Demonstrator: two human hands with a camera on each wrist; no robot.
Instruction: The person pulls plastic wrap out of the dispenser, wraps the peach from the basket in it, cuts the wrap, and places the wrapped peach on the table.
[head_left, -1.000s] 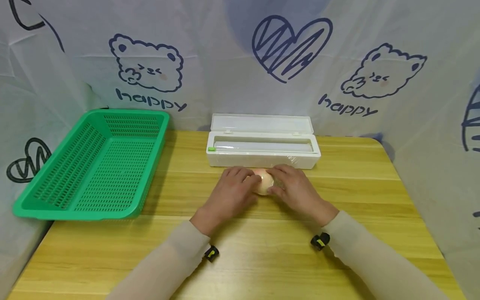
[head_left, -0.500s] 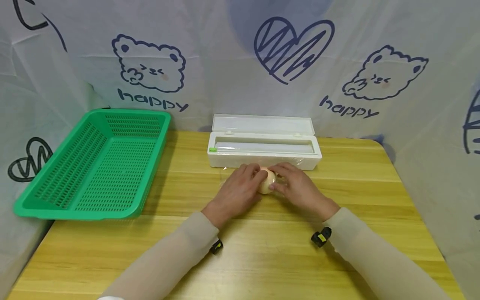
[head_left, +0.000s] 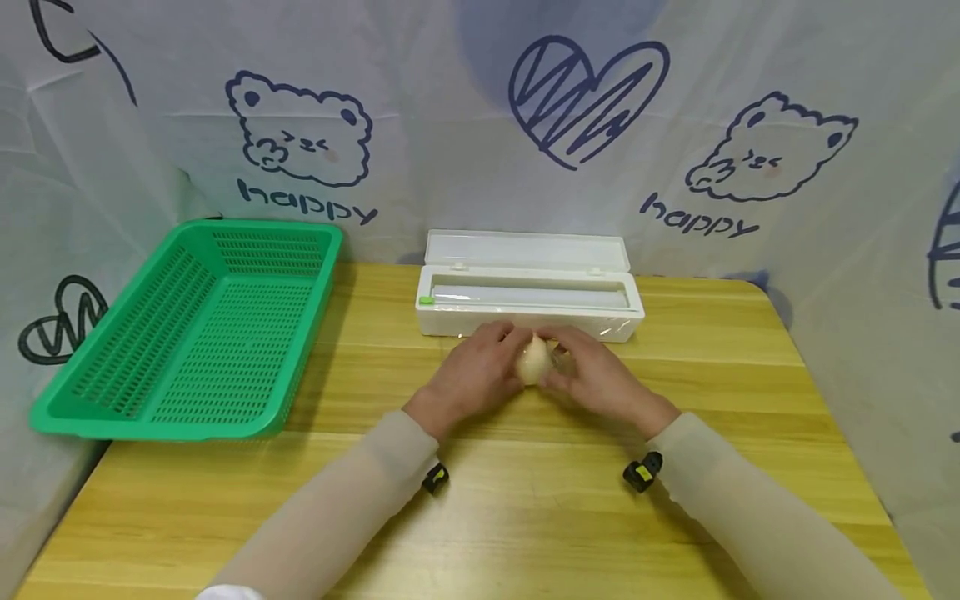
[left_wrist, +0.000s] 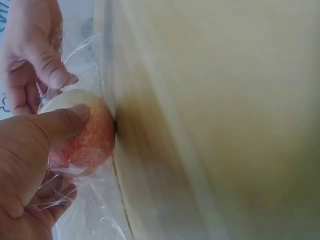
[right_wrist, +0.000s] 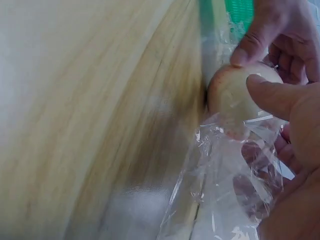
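A round peach [head_left: 534,365], cream on one side and mottled red on the other, sits on the table between the two hands. Clear plastic film [right_wrist: 222,175] lies under it and gathers in loose folds about its sides. From the left, my left hand [head_left: 476,371] grips the peach, its thumb pressed on the red skin in the left wrist view. My right hand [head_left: 603,379] holds the opposite side, thumb on the pale skin [right_wrist: 235,95] in the right wrist view, with its fingers behind the crumpled film. Both hands partly hide the fruit.
Just beyond the hands stands a white cling film box [head_left: 525,323], lid raised, with a roll inside and a green slider [head_left: 426,301] at its left. A green plastic basket [head_left: 273,421] occupies the table's left side. Printed cloth [head_left: 450,100] hangs behind.
My left hand has shifted rightward and slightly away from me. The peach has turned between the hands, so a pale, pointed top now faces the head camera. My right hand stays nearly in place.
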